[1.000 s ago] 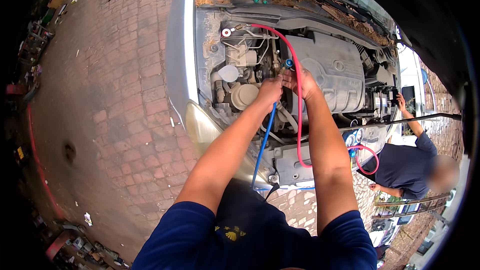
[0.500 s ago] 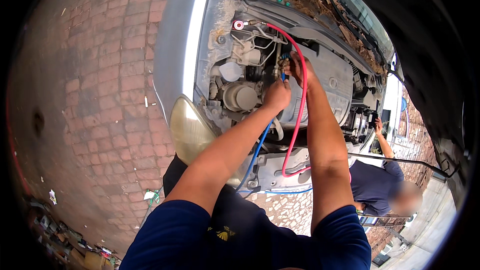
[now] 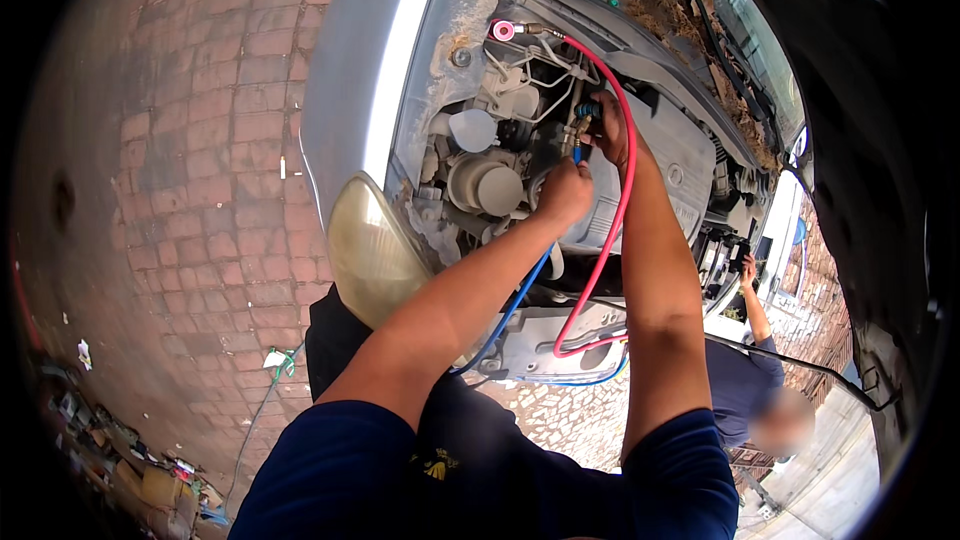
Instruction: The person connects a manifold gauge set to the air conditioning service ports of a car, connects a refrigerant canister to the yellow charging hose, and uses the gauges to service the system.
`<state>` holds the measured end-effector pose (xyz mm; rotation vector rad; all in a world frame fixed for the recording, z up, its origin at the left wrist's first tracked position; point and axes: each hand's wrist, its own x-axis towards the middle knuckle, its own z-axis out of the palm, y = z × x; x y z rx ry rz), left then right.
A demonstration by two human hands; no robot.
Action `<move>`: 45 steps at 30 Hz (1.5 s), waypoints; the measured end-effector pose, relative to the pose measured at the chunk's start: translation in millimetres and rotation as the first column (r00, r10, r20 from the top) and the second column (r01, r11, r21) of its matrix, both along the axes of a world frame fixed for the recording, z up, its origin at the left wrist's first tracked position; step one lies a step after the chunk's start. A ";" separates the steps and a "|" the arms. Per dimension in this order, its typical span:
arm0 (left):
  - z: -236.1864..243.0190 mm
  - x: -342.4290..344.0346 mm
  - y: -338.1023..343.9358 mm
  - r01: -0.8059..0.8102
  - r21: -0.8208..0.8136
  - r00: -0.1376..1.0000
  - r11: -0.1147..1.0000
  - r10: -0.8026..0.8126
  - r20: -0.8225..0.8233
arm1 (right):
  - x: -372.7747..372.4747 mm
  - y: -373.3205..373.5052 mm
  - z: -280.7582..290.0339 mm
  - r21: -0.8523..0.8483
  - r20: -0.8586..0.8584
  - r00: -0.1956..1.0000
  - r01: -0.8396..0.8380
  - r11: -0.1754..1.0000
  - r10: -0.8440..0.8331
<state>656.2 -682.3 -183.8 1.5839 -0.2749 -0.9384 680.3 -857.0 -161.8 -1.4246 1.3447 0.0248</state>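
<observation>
Over the open engine bay, my left hand [image 3: 567, 192] pinches the end of a blue hose [image 3: 522, 288] just below its brass fitting. My right hand [image 3: 612, 128] has its fingers closed around a coupler with a blue knob [image 3: 589, 111], which joins that fitting. The fingers hide part of the coupler, and I cannot tell if it sits on a port. A red hose [image 3: 622, 196] arcs past my right wrist. At its far end a red round coupler [image 3: 503, 31] sits by the metal pipes near the fender.
The engine cover [image 3: 660, 155] lies right of my hands, and a round cap [image 3: 498, 190] is to their left. A headlight [image 3: 365, 250] is near my left arm. At the right, a co-worker's hand [image 3: 748, 270] reaches to the bay beside the hood prop rod [image 3: 800, 361].
The whole view has shifted slightly. Both hands stay at the blue hose's coupler, with more of its blue knob showing now. The co-worker's hand remains at the bay's right edge.
</observation>
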 end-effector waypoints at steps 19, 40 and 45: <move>14.6 4.8 5.3 0.013 0.028 0.976 1.000 -0.007 -0.218 | 14.1 -1.4 -20.1 0.235 0.159 0.982 0.061 0.970 -0.101; 7.7 -2.7 -1.7 -0.040 0.014 0.970 0.999 0.043 -0.239 | -7.4 -28.9 -30.5 -0.480 -0.825 0.426 -0.875 -0.062 0.371; -5.0 -4.7 -8.7 -0.116 -0.001 0.983 0.993 0.115 -0.143 | 37.5 9.1 -5.6 -0.446 -0.527 0.796 -0.556 0.701 0.297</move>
